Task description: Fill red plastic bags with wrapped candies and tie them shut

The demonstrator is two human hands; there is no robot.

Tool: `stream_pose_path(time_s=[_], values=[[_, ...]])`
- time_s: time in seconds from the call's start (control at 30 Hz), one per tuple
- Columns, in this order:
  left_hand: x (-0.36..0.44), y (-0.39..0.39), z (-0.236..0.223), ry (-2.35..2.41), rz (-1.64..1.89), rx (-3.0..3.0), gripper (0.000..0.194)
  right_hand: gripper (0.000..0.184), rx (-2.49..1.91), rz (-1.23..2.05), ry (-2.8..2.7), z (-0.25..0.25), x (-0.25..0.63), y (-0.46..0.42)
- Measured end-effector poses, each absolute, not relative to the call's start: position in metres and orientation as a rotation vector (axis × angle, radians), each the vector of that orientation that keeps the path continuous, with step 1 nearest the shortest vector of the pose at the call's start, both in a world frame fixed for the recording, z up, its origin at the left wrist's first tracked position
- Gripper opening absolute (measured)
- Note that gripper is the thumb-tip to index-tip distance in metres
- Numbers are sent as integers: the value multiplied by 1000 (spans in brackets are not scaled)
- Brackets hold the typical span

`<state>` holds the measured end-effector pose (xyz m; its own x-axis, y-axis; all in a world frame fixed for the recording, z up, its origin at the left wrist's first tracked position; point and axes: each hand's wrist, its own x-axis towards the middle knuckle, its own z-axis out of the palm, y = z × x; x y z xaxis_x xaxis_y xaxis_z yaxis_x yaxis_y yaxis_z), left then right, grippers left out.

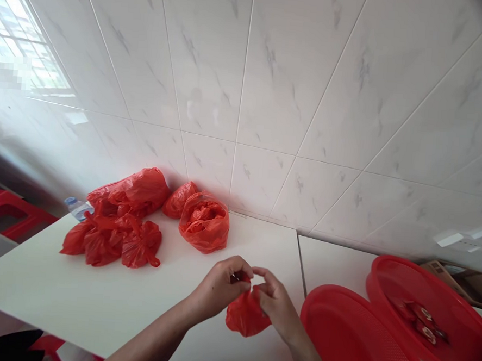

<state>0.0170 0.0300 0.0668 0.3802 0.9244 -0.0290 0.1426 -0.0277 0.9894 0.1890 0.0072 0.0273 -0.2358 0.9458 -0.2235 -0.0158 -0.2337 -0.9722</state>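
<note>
My left hand (218,285) and my right hand (276,302) meet over the white table (95,297), both pinching the top of a small filled red plastic bag (244,315). The bag's body hangs just below my fingers, close to the table's near edge. Both hands have their fingers curled tight on the bag's gathered neck. Farther back on the left lies a pile of several tied red bags (115,233). An open red bag (204,222) stands by the wall.
Two red mesh basket trays sit at the right, the nearer one (349,339) empty, the farther one (440,318) with a few small packets. A water bottle (77,207) lies behind the pile. A red stool (6,212) stands at far left. A tiled wall backs the table.
</note>
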Motion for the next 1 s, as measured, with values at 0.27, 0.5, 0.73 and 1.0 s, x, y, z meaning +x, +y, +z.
stream_pose_path(time_s=[0.27,0.5,0.73,1.0], values=[[26,26,36,1062,809,1888,28,6,-1361,1609,-1149,1,175,18],[17,30,3,1270,752,1730,7,23,-1196,1732,-1105,-29,182,17],[31,29,-11,1257,653,1651,8,9,-1387,1596,-1182,-37,177,22],[22,37,-26,1465,657,1590,12,53,-1109,1731,-1110,-36,198,9]])
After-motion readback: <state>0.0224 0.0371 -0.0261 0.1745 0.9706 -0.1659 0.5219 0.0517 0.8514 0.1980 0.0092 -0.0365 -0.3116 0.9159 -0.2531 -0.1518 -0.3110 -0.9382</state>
